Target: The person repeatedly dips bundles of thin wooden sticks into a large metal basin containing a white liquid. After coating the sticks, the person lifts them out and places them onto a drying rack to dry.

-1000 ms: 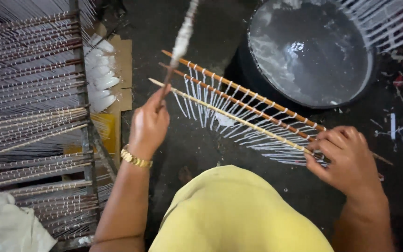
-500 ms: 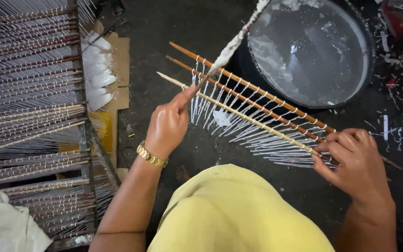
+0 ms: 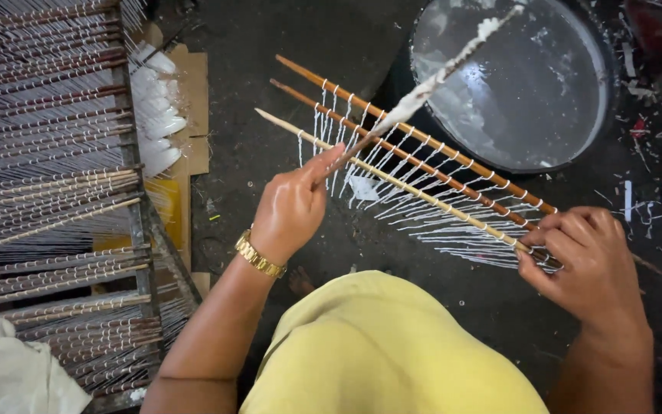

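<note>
Since half a second ago the left hand (image 3: 291, 208) has swung its wax-caked thin stick (image 3: 423, 90) further toward 2 o'clock, so the white tip now hangs over the big round dark basin of grey-white liquid (image 3: 515, 80), probably so drips fall back in. Fingers are pinched tight on the stick's bare end. Right hand (image 3: 580, 261), at 4 o'clock, is closed around the near ends of three long bamboo rods strung with rows of white wicks (image 3: 415, 165), holding them fanned and tilted so the strands dangle free without touching. Off at 9 o'clock there's a rack of similar loaded rods (image 3: 47, 153), with a yellow cardboard sheet (image 3: 193, 100) beside it on the dark floor (image 3: 285, 38).
</note>
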